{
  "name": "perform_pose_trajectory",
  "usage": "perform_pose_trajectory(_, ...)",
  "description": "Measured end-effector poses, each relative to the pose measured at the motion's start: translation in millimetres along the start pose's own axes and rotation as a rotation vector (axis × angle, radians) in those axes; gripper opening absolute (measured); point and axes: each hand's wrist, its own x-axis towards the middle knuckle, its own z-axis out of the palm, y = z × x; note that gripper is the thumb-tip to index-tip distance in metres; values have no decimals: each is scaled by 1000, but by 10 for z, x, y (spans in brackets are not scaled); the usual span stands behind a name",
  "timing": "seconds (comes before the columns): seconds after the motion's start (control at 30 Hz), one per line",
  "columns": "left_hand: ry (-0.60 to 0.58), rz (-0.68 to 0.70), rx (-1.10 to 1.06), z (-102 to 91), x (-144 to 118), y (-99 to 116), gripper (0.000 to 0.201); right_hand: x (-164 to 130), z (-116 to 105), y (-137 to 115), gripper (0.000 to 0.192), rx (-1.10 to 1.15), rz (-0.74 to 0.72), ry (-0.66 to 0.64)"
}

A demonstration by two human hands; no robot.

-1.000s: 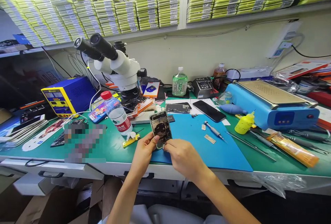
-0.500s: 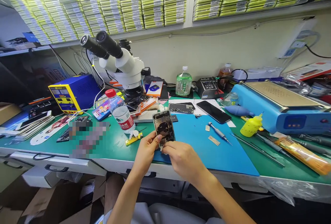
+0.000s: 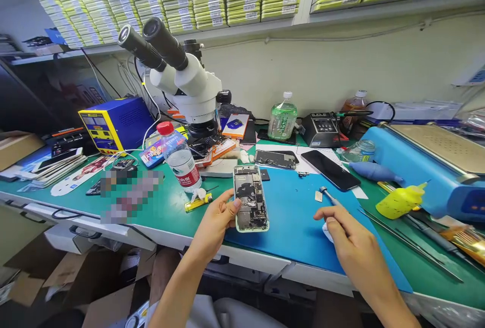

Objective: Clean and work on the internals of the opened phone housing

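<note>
The left hand (image 3: 215, 222) held an opened phone (image 3: 250, 198) by its left edge, thumb on the rim and fingers under the back, so its grip was pressed on the frame. The phone was tilted up off the blue mat (image 3: 299, 217), likely to keep the bare boards and connectors facing the eye. Its inside was a patchwork of dark chips, silvery shields and thin cables inside a pale, rounded frame.

The right hand (image 3: 348, 239) was well apart from the phone, over the mat's right part. Its fingers curled around the handle of a slim screwdriver (image 3: 329, 196), the grip pinching it, with the thin metal end pointing away. A small pale scrap (image 3: 318, 196) lay just beside the tool.

A clear plastic water bottle (image 3: 180, 158) with a red cap stood near the phone on the green desk (image 3: 159, 206), before the white microscope (image 3: 185, 80).
</note>
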Motion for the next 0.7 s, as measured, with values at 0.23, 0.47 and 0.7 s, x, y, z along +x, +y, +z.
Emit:
perform_pose_trajectory(0.23, 13, -5, 0, 3, -15, -24, 65, -13, 82, 49, 32, -31, 20, 107)
perform_pose_trajectory(0.47, 46, -16, 21, -32, -32, -96, 60, 28, 158, 151, 32, -73, -66, 105)
perform_pose_trajectory(0.7, 227, -127, 75, -21, 19, -85, 68, -67, 176, 60, 35, -134, -120, 175)
